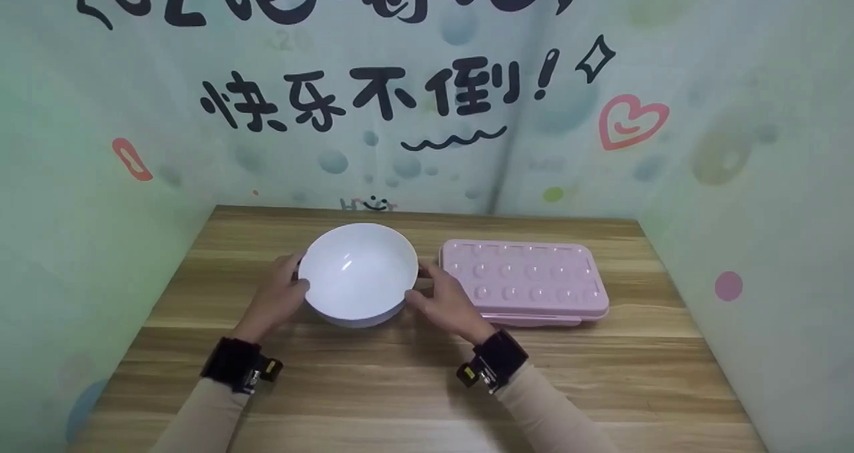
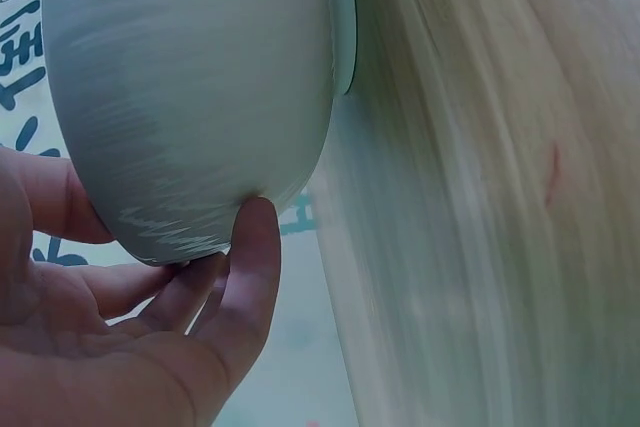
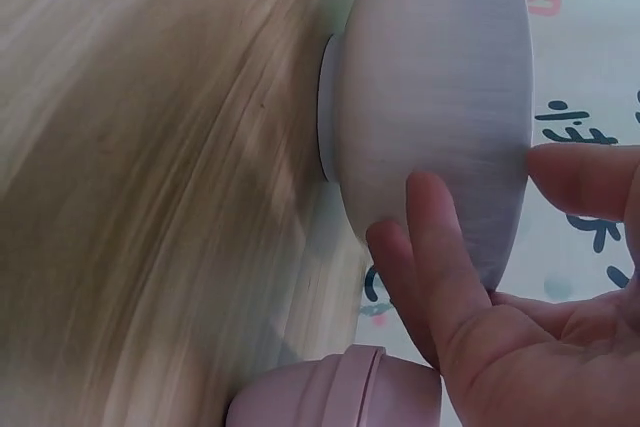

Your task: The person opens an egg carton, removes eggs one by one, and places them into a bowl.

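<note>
Black lettering reads “快乐不倒!”, left hand and right hand gripping a bowl.

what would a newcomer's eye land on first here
The white bowl near the middle of the head view likely draws the eye first, held between the left hand and the right hand. Next comes the pink case with its rows of round bumps, on the wooden table to the bowl's right. Bold black lettering on the pale backdrop behind also stands out.
</note>
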Motion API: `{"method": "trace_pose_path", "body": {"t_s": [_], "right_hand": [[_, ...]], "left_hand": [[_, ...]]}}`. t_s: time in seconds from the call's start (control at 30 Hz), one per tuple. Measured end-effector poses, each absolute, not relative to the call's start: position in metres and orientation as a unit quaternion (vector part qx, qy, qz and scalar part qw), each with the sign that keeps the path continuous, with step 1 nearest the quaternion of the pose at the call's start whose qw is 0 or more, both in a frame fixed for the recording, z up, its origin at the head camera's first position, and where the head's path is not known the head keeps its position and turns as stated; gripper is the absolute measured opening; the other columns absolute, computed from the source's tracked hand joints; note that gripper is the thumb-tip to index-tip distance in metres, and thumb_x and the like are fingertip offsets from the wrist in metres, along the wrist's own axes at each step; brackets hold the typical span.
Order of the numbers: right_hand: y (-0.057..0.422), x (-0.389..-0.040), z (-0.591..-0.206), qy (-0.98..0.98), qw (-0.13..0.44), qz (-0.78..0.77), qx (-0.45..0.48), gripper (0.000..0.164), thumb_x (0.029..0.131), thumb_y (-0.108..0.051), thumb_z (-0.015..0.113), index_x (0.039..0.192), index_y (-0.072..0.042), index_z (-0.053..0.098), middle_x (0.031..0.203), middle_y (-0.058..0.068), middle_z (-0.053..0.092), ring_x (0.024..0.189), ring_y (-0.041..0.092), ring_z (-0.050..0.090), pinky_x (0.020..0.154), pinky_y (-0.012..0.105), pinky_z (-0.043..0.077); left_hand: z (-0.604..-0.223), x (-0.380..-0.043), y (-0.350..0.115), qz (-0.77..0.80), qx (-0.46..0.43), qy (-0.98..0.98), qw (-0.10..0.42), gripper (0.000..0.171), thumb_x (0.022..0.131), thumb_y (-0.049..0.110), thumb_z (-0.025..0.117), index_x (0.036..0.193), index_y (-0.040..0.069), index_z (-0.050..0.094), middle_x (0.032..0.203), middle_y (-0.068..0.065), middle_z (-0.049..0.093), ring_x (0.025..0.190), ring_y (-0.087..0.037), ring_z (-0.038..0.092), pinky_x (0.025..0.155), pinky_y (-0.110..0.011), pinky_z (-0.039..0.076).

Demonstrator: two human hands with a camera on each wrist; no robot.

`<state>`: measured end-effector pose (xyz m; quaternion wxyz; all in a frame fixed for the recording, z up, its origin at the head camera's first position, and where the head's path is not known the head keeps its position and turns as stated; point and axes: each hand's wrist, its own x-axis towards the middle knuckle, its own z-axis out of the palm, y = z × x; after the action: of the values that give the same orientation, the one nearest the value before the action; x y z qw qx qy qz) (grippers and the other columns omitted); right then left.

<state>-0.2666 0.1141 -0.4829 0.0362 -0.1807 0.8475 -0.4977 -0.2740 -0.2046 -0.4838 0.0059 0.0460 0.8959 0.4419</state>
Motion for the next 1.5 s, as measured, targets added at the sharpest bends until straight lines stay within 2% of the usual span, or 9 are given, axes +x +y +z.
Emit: {"method": "trace_pose_path", "body": {"t_s": [0.5,0.67,0.8,0.9,1.07,1.13,1.2,1.37,1.5], "right_hand": [[0.119,-0.258,-0.481,0.861,0.015,-0.474,-0.184,0.063,0.099,-0.012,0.068,0.155,0.004,0.044,0.139,0.022,0.064,0.117,0.030,0.069,0.105,0.042,0.055],[0.121,-0.256,-0.481,0.856,0.002,-0.480,-0.191,0.064,0.099,-0.011,0.068,0.154,0.009,0.043,0.137,0.025,0.064,0.121,0.033,0.067,0.107,0.045,0.053],[0.123,-0.253,-0.482,0.840,0.004,-0.501,-0.209,0.066,0.098,-0.008,0.069,0.156,0.008,0.041,0.138,0.025,0.064,0.123,0.033,0.067,0.108,0.047,0.053],[0.130,-0.249,-0.480,0.836,-0.003,-0.496,-0.234,0.065,0.098,-0.007,0.070,0.156,0.006,0.043,0.141,0.024,0.062,0.128,0.035,0.063,0.111,0.051,0.050],[0.162,-0.233,-0.467,0.847,-0.035,-0.434,-0.305,0.050,0.098,-0.002,0.071,0.146,0.003,0.056,0.136,0.021,0.065,0.116,0.038,0.070,0.099,0.047,0.059],[0.179,-0.227,-0.463,0.854,-0.060,-0.388,-0.341,0.047,0.097,-0.001,0.073,0.142,0.000,0.060,0.133,0.017,0.067,0.112,0.035,0.072,0.093,0.044,0.062],[0.197,-0.223,-0.460,0.863,-0.099,-0.329,-0.370,0.047,0.095,-0.003,0.076,0.139,-0.004,0.063,0.131,0.013,0.068,0.117,0.030,0.070,0.096,0.044,0.060],[0.241,-0.219,-0.460,0.878,-0.165,-0.231,-0.385,0.055,0.089,-0.011,0.085,0.140,-0.008,0.065,0.135,0.009,0.067,0.127,0.026,0.064,0.107,0.048,0.053],[0.274,-0.220,-0.469,0.898,-0.190,-0.181,-0.352,0.068,0.081,-0.014,0.091,0.143,-0.008,0.063,0.138,0.018,0.065,0.127,0.036,0.063,0.105,0.056,0.053]], "left_hand": [[-0.483,-0.278,-0.196,0.435,0.073,0.897,0.017,0.071,0.097,0.007,0.044,0.166,0.002,0.028,0.158,-0.027,0.038,0.145,-0.041,0.038,0.122,-0.063,0.030],[-0.484,-0.279,-0.195,0.436,0.085,0.896,0.017,0.069,0.100,0.008,0.042,0.166,0.000,0.027,0.160,-0.028,0.035,0.146,-0.041,0.038,0.122,-0.062,0.032],[-0.483,-0.278,-0.195,0.429,0.090,0.899,0.008,0.068,0.100,0.008,0.042,0.166,-0.001,0.028,0.160,-0.030,0.036,0.147,-0.043,0.038,0.122,-0.062,0.032],[-0.482,-0.277,-0.192,0.424,0.086,0.901,-0.012,0.065,0.100,0.007,0.044,0.163,-0.002,0.033,0.158,-0.029,0.040,0.147,-0.043,0.039,0.123,-0.061,0.032],[-0.473,-0.271,-0.176,0.399,0.090,0.909,-0.076,0.060,0.101,0.006,0.050,0.160,0.000,0.040,0.153,-0.026,0.045,0.146,-0.043,0.038,0.123,-0.061,0.029],[-0.465,-0.265,-0.165,0.375,0.110,0.914,-0.108,0.057,0.101,0.006,0.055,0.158,0.003,0.045,0.151,-0.023,0.050,0.143,-0.041,0.040,0.121,-0.061,0.032],[-0.457,-0.259,-0.150,0.350,0.140,0.916,-0.139,0.052,0.101,0.006,0.061,0.152,0.006,0.053,0.146,-0.019,0.055,0.138,-0.038,0.045,0.116,-0.057,0.039],[-0.444,-0.246,-0.104,0.272,0.247,0.906,-0.212,0.044,0.094,0.006,0.074,0.137,0.011,0.067,0.133,-0.012,0.064,0.127,-0.035,0.053,0.110,-0.047,0.047],[-0.444,-0.242,-0.069,0.215,0.309,0.904,-0.201,0.049,0.092,0.010,0.076,0.140,0.014,0.066,0.136,-0.007,0.063,0.127,-0.029,0.054,0.107,-0.040,0.051]]}}
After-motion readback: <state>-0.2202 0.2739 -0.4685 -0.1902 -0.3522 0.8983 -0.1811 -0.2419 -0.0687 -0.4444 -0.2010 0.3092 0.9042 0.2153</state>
